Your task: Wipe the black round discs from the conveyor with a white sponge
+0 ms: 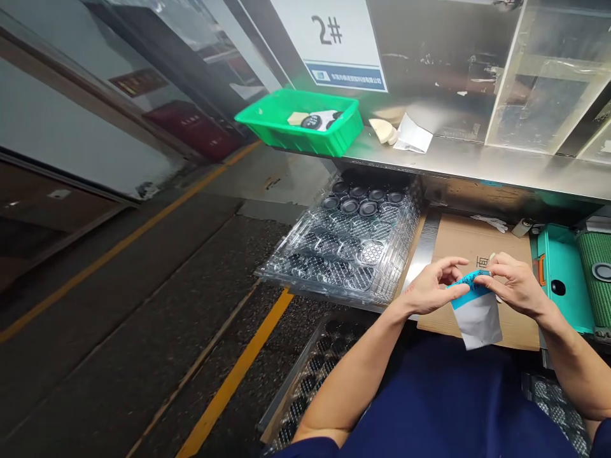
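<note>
Between my two hands is a white piece of paper or cloth with a blue, dark-lettered band along its top; I cannot tell which material it is. My left hand pinches the band's left end between thumb and fingers. At the band's right end, my right hand grips it with thumb and curled fingers. The white part hangs down in front of my dark blue clothing, over the near edge of a brown cardboard sheet.
Left of the cardboard, stacked clear plastic trays hold several round black parts. A green bin with parts sits on the metal shelf, near cream-coloured pieces. To the right are a teal tray and a green mesh belt.
</note>
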`<action>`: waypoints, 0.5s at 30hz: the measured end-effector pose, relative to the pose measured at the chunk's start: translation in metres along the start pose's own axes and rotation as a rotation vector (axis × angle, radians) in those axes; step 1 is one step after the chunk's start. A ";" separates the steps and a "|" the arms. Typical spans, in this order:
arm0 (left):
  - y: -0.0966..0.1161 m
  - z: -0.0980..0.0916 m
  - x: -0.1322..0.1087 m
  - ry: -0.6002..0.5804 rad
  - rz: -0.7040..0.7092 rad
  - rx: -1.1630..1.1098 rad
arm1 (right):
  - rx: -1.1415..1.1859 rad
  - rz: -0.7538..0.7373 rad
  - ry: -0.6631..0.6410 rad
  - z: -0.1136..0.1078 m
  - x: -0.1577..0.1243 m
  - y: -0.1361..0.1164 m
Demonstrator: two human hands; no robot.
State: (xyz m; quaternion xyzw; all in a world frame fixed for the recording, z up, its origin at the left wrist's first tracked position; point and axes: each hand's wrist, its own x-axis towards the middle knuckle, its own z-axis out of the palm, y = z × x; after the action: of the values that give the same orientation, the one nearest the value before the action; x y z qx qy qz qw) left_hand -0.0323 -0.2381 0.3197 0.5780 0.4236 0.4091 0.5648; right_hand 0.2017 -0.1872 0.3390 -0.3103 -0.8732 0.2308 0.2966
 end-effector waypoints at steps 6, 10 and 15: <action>0.005 0.007 0.008 -0.124 -0.056 -0.065 | 0.018 0.048 -0.015 -0.001 -0.003 0.004; 0.002 0.011 0.011 -0.148 -0.094 -0.064 | 0.055 0.072 -0.069 0.000 -0.007 0.010; -0.001 0.012 0.014 0.043 -0.110 -0.041 | 0.233 0.244 -0.229 -0.006 -0.021 0.014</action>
State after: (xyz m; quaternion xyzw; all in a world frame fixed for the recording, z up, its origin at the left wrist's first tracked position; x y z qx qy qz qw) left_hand -0.0168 -0.2289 0.3180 0.5333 0.4584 0.3985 0.5888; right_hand 0.2248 -0.1903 0.3273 -0.3492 -0.8245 0.3983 0.1992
